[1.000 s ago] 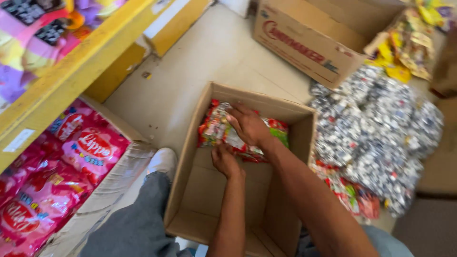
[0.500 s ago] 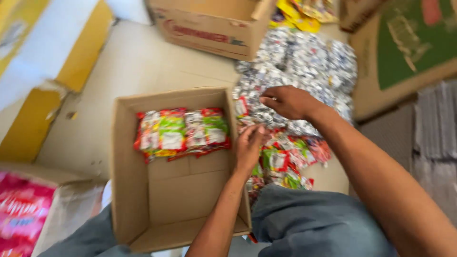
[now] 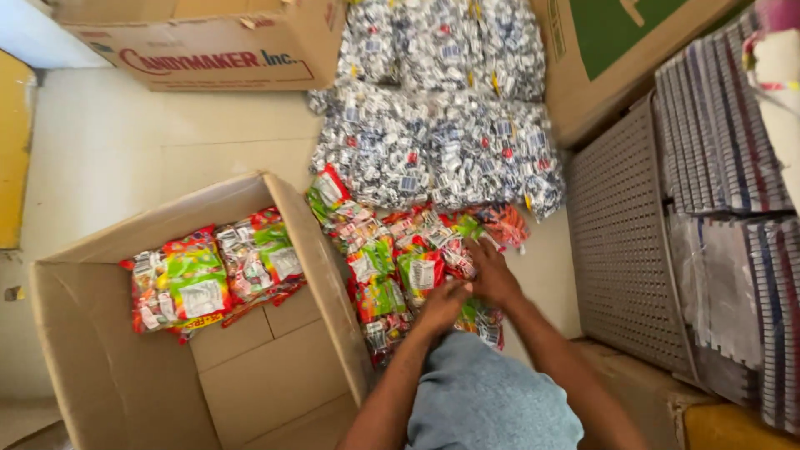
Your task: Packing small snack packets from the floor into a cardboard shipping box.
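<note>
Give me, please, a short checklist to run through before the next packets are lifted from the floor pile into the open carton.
1. Both hands on the pile: ok. The left hand and right hand rest on the red and green snack packets on the floor.
2. Firm hold with the fingers: cannot tell; the picture is blurred there.
3. Room in the open carton: ok. Only two packet bundles lie at its far end, and bare cardboard shows nearer.
4. Carton flaps out of the way: ok, they stand open.
5. Silver packets kept apart: not ok; they touch the coloured pile at its far edge.
</note>
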